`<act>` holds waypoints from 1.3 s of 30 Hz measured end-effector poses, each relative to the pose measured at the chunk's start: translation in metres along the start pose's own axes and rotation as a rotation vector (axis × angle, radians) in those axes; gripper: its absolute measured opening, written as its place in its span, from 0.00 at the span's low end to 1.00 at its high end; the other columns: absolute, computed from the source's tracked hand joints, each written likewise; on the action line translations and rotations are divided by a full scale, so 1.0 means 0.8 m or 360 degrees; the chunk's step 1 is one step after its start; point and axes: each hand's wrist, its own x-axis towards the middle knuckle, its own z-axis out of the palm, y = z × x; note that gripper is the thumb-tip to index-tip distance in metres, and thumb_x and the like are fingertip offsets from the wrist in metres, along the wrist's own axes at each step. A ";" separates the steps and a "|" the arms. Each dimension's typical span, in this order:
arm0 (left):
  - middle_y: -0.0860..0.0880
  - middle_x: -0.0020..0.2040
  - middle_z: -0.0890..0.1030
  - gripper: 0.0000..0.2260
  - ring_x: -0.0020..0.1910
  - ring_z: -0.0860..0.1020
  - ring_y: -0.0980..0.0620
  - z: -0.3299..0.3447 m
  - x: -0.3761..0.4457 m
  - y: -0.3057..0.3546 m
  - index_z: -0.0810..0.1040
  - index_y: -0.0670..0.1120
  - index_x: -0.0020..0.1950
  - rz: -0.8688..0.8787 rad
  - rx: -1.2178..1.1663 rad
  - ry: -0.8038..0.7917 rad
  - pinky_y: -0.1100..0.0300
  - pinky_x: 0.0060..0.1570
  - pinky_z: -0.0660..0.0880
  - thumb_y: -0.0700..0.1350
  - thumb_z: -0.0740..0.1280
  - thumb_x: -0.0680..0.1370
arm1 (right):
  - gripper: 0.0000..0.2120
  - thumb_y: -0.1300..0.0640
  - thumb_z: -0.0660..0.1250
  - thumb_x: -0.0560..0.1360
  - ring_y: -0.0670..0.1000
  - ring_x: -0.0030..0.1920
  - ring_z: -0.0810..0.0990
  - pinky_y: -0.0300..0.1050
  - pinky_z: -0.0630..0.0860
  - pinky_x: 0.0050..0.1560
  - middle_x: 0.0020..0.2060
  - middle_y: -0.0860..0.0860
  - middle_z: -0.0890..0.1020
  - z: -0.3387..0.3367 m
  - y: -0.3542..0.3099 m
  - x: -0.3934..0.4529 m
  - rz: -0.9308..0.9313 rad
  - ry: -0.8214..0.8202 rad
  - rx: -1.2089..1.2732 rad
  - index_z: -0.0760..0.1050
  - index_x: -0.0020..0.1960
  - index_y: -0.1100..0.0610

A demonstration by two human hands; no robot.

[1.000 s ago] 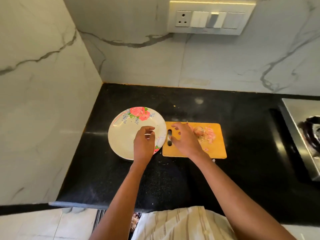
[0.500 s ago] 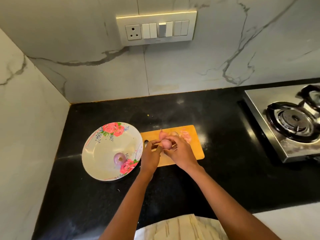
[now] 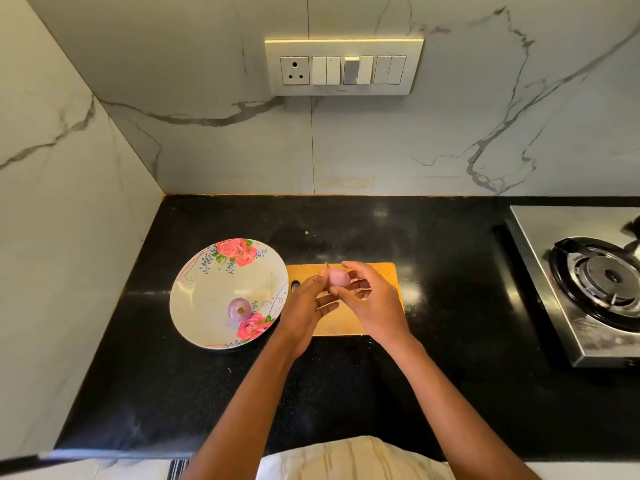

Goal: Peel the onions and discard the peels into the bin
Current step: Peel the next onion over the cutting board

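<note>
Small round pink onion (image 3: 338,277), smooth and pale, held above the flat wooden cutting board (image 3: 388,271). Right hand (image 3: 372,303) curls thumb and fingers round it; left hand (image 3: 306,306) pinches at its left tip, other fingers loosely extended. Both hands close together. Second onion (image 3: 239,309), purple, glossy, rounded, lies in the shallow white floral plate (image 3: 207,292), near its front rim beside a printed rose. Plate sits just left of board, edges nearly touching. Counter (image 3: 433,375) black, speckled, polished, reflective. Steel gas stove (image 3: 588,282) at right. Walls white veined marble; switch panel (image 3: 344,66) on back wall.
</note>
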 end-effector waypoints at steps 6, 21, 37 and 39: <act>0.44 0.62 0.83 0.15 0.59 0.83 0.46 0.006 -0.001 -0.006 0.75 0.46 0.69 0.0067 -0.0104 -0.0012 0.56 0.58 0.80 0.48 0.65 0.83 | 0.17 0.48 0.72 0.78 0.36 0.53 0.80 0.30 0.77 0.51 0.55 0.45 0.84 -0.018 0.000 -0.003 -0.0012 0.0027 0.0007 0.80 0.65 0.51; 0.44 0.57 0.83 0.13 0.54 0.81 0.48 0.034 -0.007 -0.009 0.76 0.46 0.65 0.0037 -0.0061 0.0029 0.57 0.55 0.80 0.49 0.60 0.85 | 0.12 0.51 0.74 0.77 0.47 0.52 0.86 0.49 0.83 0.55 0.51 0.46 0.87 -0.037 0.021 -0.005 0.0293 0.0029 0.0496 0.84 0.59 0.52; 0.47 0.61 0.82 0.27 0.59 0.82 0.48 0.030 -0.006 -0.006 0.77 0.50 0.65 0.0194 0.0116 0.0072 0.59 0.56 0.79 0.58 0.75 0.68 | 0.16 0.49 0.76 0.73 0.53 0.49 0.78 0.51 0.73 0.56 0.53 0.61 0.85 -0.023 0.025 0.007 0.0768 -0.0117 0.1052 0.85 0.57 0.54; 0.46 0.62 0.81 0.31 0.60 0.82 0.48 0.028 -0.005 -0.008 0.74 0.48 0.67 0.0165 0.0088 0.0093 0.58 0.56 0.80 0.58 0.75 0.68 | 0.13 0.51 0.76 0.73 0.54 0.48 0.79 0.51 0.74 0.53 0.52 0.63 0.85 -0.022 0.026 0.007 0.0757 -0.0049 0.1037 0.85 0.55 0.56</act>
